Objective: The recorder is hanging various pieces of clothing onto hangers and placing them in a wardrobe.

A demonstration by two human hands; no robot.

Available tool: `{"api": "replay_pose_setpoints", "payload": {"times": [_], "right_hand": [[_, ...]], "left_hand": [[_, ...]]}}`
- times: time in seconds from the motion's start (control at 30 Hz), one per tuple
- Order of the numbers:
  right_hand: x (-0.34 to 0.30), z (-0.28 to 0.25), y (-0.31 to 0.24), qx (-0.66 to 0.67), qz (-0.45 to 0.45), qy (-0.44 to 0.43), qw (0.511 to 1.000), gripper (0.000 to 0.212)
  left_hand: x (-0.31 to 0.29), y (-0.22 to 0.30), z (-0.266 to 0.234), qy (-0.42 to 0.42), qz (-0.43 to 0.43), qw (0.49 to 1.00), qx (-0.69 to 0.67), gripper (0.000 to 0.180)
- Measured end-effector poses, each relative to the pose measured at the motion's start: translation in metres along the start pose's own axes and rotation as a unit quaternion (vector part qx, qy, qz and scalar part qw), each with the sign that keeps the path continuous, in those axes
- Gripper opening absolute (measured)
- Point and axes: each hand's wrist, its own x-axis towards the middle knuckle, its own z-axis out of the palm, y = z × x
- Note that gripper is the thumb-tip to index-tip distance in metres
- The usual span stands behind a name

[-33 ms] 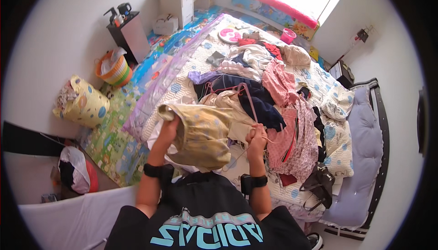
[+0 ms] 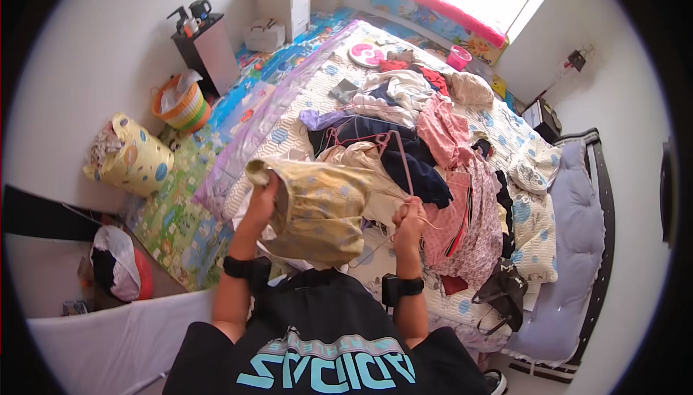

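Note:
My left hand (image 2: 263, 196) grips the left edge of a yellow patterned garment (image 2: 321, 207), its fingers partly hidden by the cloth. The garment hangs spread above the near side of the bed, with its edge rolled over near my hand. My right hand (image 2: 409, 214) is closed on a thin pale pink cord or strap (image 2: 402, 168), which runs up from my fist toward the clothes pile; a thin loop sticks out on the right. Just beyond my hands lie a pink clothes hanger (image 2: 354, 137), a cream garment (image 2: 361, 160) and dark navy clothing (image 2: 415, 171).
Clothes cover the middle of the bed (image 2: 278, 139), including a pink patterned garment (image 2: 469, 243). A dark brown bag (image 2: 502, 294) lies near right, by a padded grey headboard (image 2: 570, 251). On the floor at left stand a yellow laundry basket (image 2: 137, 160) and a striped basket (image 2: 184, 110).
My hands are very slightly farther apart, and the yellow garment's left edge has shifted a little to the left. Both grips stay the same.

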Motion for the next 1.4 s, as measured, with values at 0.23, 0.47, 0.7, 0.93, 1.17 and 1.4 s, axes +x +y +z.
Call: {"api": "replay_pose_setpoints", "payload": {"times": [0.23,0.47,0.7,0.93,1.17,1.4], "right_hand": [[0.011,-0.012,0.016,-0.125,-0.045,0.033,0.991,0.030],[0.016,-0.015,-0.003,-0.551,-0.391,0.114,0.728,0.016],[0.002,-0.022,-0.043,-0.650,-0.300,0.080,0.693,0.021],[-0.029,0.047,-0.025,-0.416,-0.012,-0.315,0.853,0.019],[-0.051,0.136,-0.018,-0.405,-0.026,-0.545,0.734,0.015],[-0.047,0.146,0.000,-0.375,-0.040,-0.443,0.813,0.022]], "left_hand": [[-0.001,0.000,-0.049,-0.001,0.086,0.963,0.255,0.042],[0.000,0.004,-0.098,0.228,0.100,0.959,0.134,0.027],[-0.028,0.031,-0.163,0.370,0.062,0.924,-0.070,0.031],[-0.038,0.032,-0.145,0.230,0.019,0.966,-0.117,0.029],[-0.045,0.043,-0.086,0.210,0.043,0.976,0.023,0.038],[-0.056,0.054,-0.049,0.161,0.169,0.893,0.386,0.040]]}}
